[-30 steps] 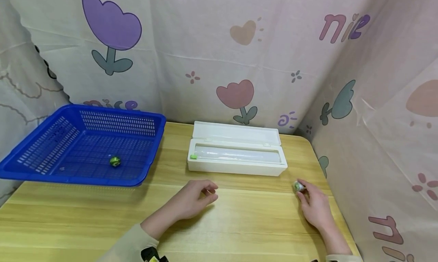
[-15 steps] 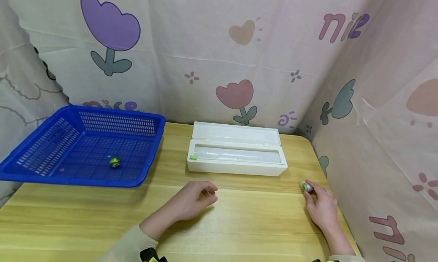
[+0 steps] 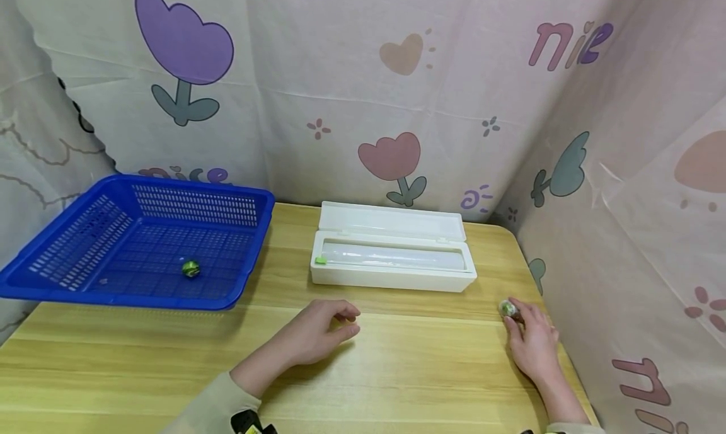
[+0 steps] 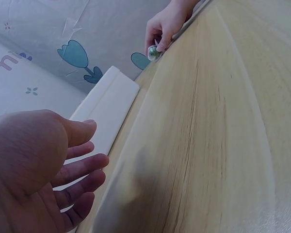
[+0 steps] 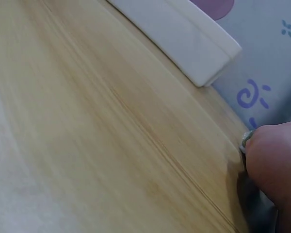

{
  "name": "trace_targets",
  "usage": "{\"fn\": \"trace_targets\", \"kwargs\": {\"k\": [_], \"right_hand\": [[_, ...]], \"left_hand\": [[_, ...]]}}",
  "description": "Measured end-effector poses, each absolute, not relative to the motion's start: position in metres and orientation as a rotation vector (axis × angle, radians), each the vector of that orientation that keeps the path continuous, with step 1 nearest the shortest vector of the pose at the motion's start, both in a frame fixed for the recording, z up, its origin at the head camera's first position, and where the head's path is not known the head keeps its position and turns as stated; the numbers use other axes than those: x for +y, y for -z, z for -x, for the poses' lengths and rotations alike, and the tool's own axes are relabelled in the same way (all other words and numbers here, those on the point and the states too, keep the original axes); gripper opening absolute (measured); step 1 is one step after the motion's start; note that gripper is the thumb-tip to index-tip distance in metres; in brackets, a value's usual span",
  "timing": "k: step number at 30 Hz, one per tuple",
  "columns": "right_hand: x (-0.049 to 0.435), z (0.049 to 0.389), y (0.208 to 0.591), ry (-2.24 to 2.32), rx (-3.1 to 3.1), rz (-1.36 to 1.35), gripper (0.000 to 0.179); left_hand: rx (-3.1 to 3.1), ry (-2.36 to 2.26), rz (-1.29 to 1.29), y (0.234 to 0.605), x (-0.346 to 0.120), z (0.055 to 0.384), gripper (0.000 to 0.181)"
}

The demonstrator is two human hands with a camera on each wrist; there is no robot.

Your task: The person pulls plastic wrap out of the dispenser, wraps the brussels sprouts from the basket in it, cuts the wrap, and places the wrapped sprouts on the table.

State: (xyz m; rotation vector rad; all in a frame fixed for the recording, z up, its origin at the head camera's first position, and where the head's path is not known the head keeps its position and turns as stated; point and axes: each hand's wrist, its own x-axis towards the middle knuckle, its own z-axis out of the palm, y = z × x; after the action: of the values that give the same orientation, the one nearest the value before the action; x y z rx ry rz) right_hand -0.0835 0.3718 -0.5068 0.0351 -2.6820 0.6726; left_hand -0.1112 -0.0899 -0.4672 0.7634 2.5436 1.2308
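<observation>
At the table's right side, my right hand (image 3: 533, 342) pinches a small green ball in clear film (image 3: 507, 308) between thumb and fingers, low over the wood. The left wrist view shows the wrapped ball (image 4: 153, 52) from farther off; in the right wrist view the back of the hand (image 5: 276, 160) hides most of it. My left hand (image 3: 322, 333) holds nothing, its fingers loosely bent in front of a long white cling film dispenser (image 3: 391, 280). The dispenser's lid (image 3: 391, 222) is up, and a roll of cling film (image 3: 391, 256) lies inside.
A blue plastic basket (image 3: 153, 300) stands at the left with one shiny green ball (image 3: 191, 268) in it. A small bright green piece (image 3: 321, 260) sits at the dispenser's left end. Printed cloth (image 3: 317, 56) hangs behind and to the right of the wooden table (image 3: 420, 365).
My right hand has moved a little to the right with the wrapped ball, then stayed nearly still over the last half second. My left hand, the basket and the dispenser hold their places.
</observation>
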Motion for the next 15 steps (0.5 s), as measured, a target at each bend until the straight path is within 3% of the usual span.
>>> {"fn": "trace_targets", "kwargs": {"k": [15], "right_hand": [[0.3741,0.0801,0.5066,-0.759,-2.676,-0.01,0.048]], "left_hand": [[2.535,-1.228,-0.755,0.4649,-0.092,0.1108,0.028]]}}
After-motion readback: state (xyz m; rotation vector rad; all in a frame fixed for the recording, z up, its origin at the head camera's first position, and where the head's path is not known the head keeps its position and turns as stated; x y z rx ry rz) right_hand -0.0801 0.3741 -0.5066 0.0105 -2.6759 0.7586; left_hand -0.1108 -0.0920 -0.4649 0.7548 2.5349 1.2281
